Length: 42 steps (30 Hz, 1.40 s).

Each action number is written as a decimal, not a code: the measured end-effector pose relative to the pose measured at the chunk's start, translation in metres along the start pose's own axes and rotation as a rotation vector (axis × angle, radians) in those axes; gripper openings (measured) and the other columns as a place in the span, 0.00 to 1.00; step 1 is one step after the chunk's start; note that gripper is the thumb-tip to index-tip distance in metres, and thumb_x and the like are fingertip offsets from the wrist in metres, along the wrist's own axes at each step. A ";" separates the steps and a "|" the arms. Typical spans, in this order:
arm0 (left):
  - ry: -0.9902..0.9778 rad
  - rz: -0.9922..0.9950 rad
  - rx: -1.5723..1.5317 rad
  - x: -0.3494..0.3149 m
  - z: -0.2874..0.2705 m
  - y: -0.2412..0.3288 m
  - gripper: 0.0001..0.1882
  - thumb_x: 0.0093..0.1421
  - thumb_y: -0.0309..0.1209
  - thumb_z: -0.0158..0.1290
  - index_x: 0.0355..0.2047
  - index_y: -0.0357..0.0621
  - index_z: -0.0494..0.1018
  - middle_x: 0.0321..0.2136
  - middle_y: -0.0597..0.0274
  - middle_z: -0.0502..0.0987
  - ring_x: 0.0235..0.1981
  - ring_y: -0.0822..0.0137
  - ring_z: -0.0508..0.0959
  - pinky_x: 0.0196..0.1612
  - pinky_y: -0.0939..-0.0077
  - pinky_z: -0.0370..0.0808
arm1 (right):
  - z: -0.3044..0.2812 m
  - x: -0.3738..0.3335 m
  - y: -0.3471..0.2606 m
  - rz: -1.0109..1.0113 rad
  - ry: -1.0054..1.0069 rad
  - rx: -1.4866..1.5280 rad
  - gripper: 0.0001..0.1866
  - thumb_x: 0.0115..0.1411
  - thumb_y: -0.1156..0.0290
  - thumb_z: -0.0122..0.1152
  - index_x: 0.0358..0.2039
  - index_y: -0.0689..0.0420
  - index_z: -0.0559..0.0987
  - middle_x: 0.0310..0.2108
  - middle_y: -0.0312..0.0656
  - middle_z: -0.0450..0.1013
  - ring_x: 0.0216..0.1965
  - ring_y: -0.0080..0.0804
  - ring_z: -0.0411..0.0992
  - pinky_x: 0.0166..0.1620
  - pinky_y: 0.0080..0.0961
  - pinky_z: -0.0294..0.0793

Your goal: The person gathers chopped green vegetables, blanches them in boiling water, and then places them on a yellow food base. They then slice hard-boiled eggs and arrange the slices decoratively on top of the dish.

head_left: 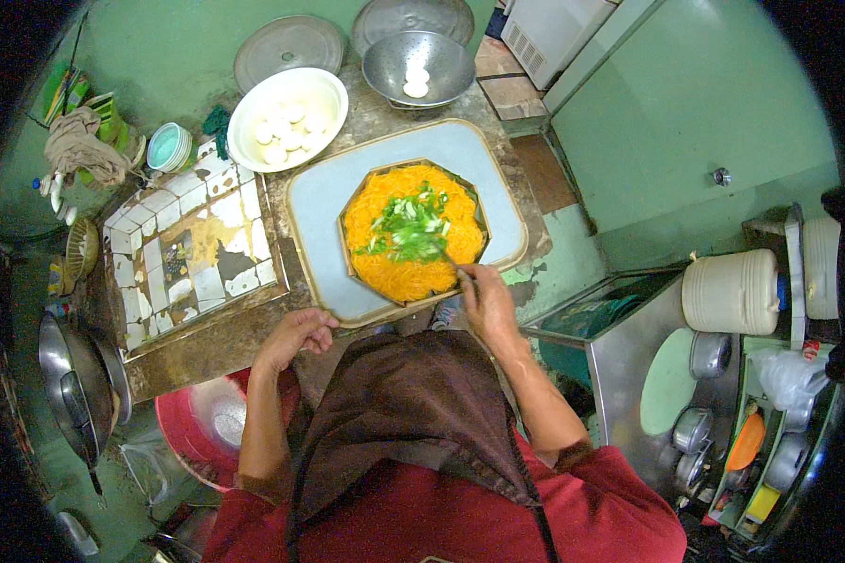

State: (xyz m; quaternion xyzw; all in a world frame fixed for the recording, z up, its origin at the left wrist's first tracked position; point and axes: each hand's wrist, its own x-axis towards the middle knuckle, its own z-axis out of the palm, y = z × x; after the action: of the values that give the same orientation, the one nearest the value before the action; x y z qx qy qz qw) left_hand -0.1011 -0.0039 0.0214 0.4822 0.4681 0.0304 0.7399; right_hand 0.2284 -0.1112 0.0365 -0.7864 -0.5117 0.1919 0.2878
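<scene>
A pale blue tray (314, 225) with a tan rim lies on the counter. On it sits an eight-sided, dark-edged container (484, 220) filled with orange noodles (376, 192). Chopped green onions (408, 220) are heaped over the noodles' middle, partly smeared by motion. My right hand (488, 305), at the container's near right edge, is closed round a thin-handled utensil (451, 259); its working end is lost among the greens. My left hand (296, 340) has curled fingers at the tray's near left corner, with the fingertips on its rim.
Behind the tray, a white basin (244, 141) holds several peeled eggs, and a metal colander (376, 70) holds a few more. A broken-tiled sink (188, 253) lies left. Below it stands a red basin (183, 422). A steel counter (620, 394) and cream water jug (730, 293) are at right.
</scene>
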 end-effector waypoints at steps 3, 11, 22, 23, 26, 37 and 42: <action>0.001 0.003 0.003 0.002 0.004 0.007 0.16 0.67 0.42 0.46 0.39 0.42 0.75 0.23 0.67 0.76 0.25 0.76 0.75 0.30 0.82 0.72 | -0.012 0.000 0.017 0.001 0.067 0.056 0.11 0.59 0.74 0.53 0.42 0.62 0.75 0.35 0.57 0.72 0.40 0.56 0.71 0.44 0.44 0.71; 0.057 -0.001 0.039 0.005 0.005 0.015 0.15 0.66 0.39 0.46 0.39 0.42 0.75 0.24 0.67 0.77 0.26 0.76 0.75 0.30 0.84 0.70 | -0.023 0.017 0.021 -0.059 0.057 -0.016 0.11 0.59 0.75 0.54 0.43 0.63 0.75 0.36 0.54 0.71 0.40 0.54 0.71 0.43 0.41 0.71; 0.027 0.001 0.015 0.006 0.003 0.008 0.17 0.68 0.41 0.45 0.39 0.41 0.75 0.22 0.66 0.76 0.25 0.75 0.75 0.29 0.82 0.70 | -0.006 -0.010 -0.007 -0.097 -0.091 0.047 0.13 0.60 0.75 0.54 0.46 0.60 0.74 0.38 0.53 0.71 0.42 0.53 0.70 0.45 0.41 0.70; 0.030 -0.018 0.032 0.005 0.003 0.007 0.17 0.68 0.41 0.44 0.39 0.40 0.75 0.22 0.66 0.76 0.25 0.75 0.75 0.29 0.82 0.70 | -0.005 -0.009 -0.007 -0.152 -0.098 0.033 0.13 0.59 0.75 0.54 0.46 0.59 0.74 0.38 0.53 0.71 0.42 0.53 0.70 0.45 0.41 0.70; 0.008 -0.001 0.016 0.004 0.001 0.006 0.16 0.67 0.40 0.45 0.38 0.40 0.75 0.22 0.65 0.76 0.25 0.74 0.75 0.29 0.81 0.71 | -0.005 -0.012 -0.008 -0.185 -0.140 0.054 0.13 0.60 0.75 0.54 0.45 0.59 0.74 0.38 0.53 0.71 0.42 0.52 0.70 0.44 0.41 0.70; 0.019 0.025 0.015 -0.003 -0.006 0.001 0.16 0.67 0.40 0.45 0.39 0.38 0.74 0.23 0.64 0.76 0.25 0.73 0.75 0.28 0.80 0.72 | -0.033 0.025 0.016 -0.104 0.015 -0.042 0.12 0.59 0.73 0.54 0.43 0.58 0.75 0.36 0.54 0.71 0.38 0.55 0.71 0.41 0.45 0.72; 0.016 0.043 -0.025 -0.007 -0.007 0.002 0.15 0.67 0.39 0.46 0.39 0.39 0.74 0.23 0.64 0.76 0.25 0.74 0.75 0.28 0.80 0.72 | -0.024 0.017 0.002 -0.193 -0.164 -0.010 0.11 0.58 0.73 0.56 0.42 0.56 0.76 0.36 0.50 0.71 0.39 0.52 0.72 0.41 0.42 0.73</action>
State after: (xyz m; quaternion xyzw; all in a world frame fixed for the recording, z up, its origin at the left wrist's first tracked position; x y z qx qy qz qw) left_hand -0.1090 -0.0014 0.0269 0.4826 0.4630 0.0558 0.7414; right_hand 0.2513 -0.1026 0.0535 -0.7166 -0.6080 0.2242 0.2581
